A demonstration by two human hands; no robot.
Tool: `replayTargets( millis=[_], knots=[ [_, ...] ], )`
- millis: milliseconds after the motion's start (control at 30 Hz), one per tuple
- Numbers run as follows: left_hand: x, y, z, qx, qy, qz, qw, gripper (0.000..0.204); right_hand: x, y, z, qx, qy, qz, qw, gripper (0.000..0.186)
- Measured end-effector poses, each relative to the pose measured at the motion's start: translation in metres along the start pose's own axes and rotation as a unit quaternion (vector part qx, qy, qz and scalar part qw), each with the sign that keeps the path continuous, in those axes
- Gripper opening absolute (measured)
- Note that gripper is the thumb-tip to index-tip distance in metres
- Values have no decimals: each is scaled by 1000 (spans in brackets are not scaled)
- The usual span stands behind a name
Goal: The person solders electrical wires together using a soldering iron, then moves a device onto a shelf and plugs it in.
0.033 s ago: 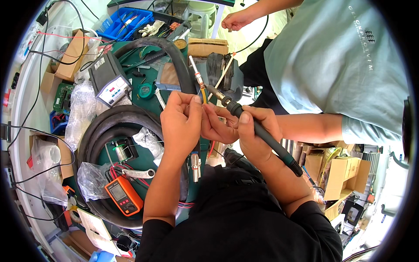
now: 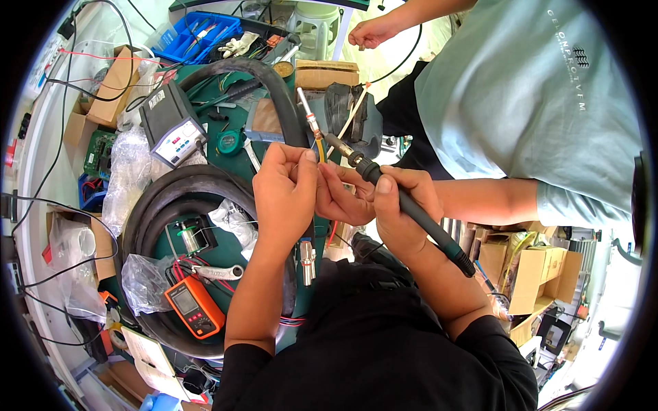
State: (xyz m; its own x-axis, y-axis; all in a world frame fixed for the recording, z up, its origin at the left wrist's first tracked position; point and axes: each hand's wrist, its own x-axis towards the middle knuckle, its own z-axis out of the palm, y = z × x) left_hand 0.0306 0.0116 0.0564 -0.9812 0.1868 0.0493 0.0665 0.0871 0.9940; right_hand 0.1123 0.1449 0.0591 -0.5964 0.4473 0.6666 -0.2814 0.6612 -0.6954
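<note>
My left hand (image 2: 282, 181) is closed, pinching a yellow wire (image 2: 321, 148) between thumb and fingers. At the wire's upper end sits a slim metal pin connector (image 2: 306, 106) with a red band, pointing up and away. Wrapped round the dark handle of a soldering iron (image 2: 433, 222), my right hand (image 2: 404, 212) tilts it toward the upper left. The iron's tip is close to the wire and connector; whether they touch, I cannot tell. Between my hands a co-worker's hand (image 2: 343, 198) reaches in from the right, its fingertips by the wire and partly hidden.
A thick black cable (image 2: 147, 219) lies coiled on the green bench, with an orange multimeter (image 2: 195, 306) and a wrench (image 2: 218, 272) over it. A soldering station (image 2: 171, 123) stands at far left. The co-worker in a light shirt (image 2: 507, 103) stands close at right.
</note>
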Motion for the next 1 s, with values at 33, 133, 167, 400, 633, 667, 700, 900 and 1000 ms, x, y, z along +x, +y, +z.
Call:
replayTargets(
  millis=[33,133,167,400,633,667,700,900,1000],
  knots=[
    [0,0,1,0,1,0,1000,18,0,0,0,0,1,1,1000,12],
    [0,-1,2,12,6,-1,1000,18,1,-1,0,-1,2,-8,1000,12],
    [0,-2,2,19,7,-1,1000,18,2,-1,1,-1,3,-13,1000,11],
    [0,-3,8,34,26,9,999,16,1,1,1,6,0,-6,1000,11],
    [-1,1,10,75,26,41,996,15,1,1,1,18,-1,-1,1000,12],
    [-1,0,11,77,29,49,995,16,1,1,1,18,-2,-1,1000,12],
    [-1,2,11,88,26,46,995,16,0,2,2,30,2,16,999,12],
    [-2,4,10,100,25,51,993,16,-4,4,3,51,0,50,997,12],
    [-2,3,8,103,26,34,994,16,0,2,3,35,1,21,999,11]
  ],
)
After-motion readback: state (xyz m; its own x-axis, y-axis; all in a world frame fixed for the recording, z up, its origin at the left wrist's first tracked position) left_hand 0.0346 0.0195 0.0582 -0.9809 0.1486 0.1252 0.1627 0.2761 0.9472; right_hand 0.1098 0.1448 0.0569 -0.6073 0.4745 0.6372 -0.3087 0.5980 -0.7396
